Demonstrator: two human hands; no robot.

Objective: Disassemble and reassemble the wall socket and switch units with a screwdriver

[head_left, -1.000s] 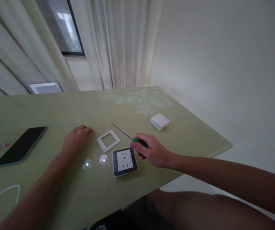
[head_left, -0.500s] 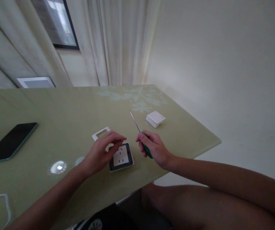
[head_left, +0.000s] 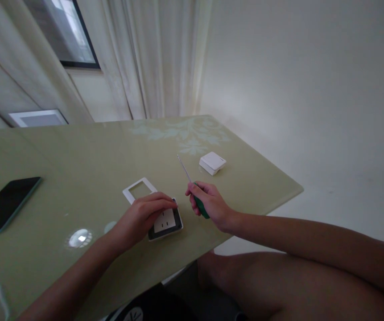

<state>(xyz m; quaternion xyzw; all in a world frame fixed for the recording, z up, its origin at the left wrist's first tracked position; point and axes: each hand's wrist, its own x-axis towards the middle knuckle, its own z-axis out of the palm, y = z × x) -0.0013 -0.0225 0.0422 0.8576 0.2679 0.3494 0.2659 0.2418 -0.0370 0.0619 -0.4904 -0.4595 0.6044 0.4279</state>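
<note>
My right hand (head_left: pixel 212 203) is wrapped round the green handle of a screwdriver (head_left: pixel 201 207), its thin metal shaft pointing up and away to the left, touching nothing. To its left, a white wall socket (head_left: pixel 165 223) with a dark border lies face up near the table's front edge. My left hand (head_left: pixel 145 216) is over the socket's upper part, fingers together and bent down at its far right corner. Whatever those fingertips may pinch is too small or hidden to name. A white cover frame (head_left: pixel 129 194) lies just behind that hand, partly covered by it.
A white boxy switch or socket unit (head_left: pixel 212 162) rests farther back on the glass-topped table (head_left: pixel 88 165). At the left lie a dark tablet (head_left: pixel 7 205) and a white cable (head_left: pixel 1 294). The table's right edge slants near my right forearm; curtains (head_left: pixel 161 58) hang behind.
My left hand has lowered onto the socket's far end, its fingertips now at the far corner. The right hand still holds the screwdriver. The whole view has shifted slightly.
</note>
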